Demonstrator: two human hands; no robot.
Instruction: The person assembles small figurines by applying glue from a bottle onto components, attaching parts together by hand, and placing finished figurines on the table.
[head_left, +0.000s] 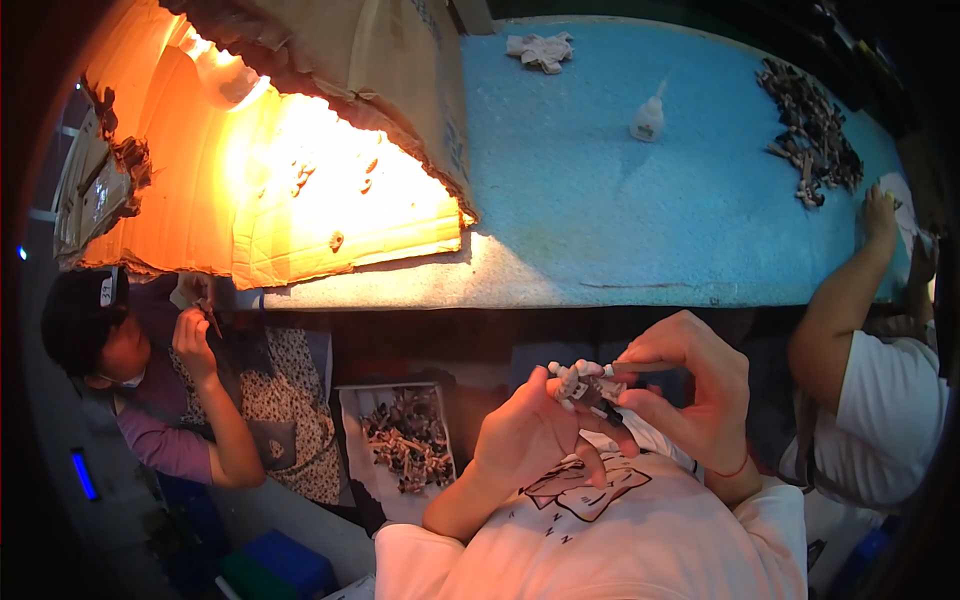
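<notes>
In front of my chest, my left hand (522, 430) holds a small toy figurine (580, 386), its thumb and fingers closed around the body. The figurine has pale, whitish parts on top and a dark part lower down. My right hand (695, 385) reaches it from the right, thumb and fingertips pinching at the figurine's right end. Something thin and brownish lies along those fingertips, too small to tell whether it is a separate piece. The fingers cover part of the figurine.
A blue table (580, 180) holds a white dropper bottle (647, 120), a crumpled cloth (541, 52) and a pile of figurines (812, 130). A lamp-lit cardboard box (410, 60) contains small pieces. A white tray (352, 440) of parts stands lower left. People sit at both sides.
</notes>
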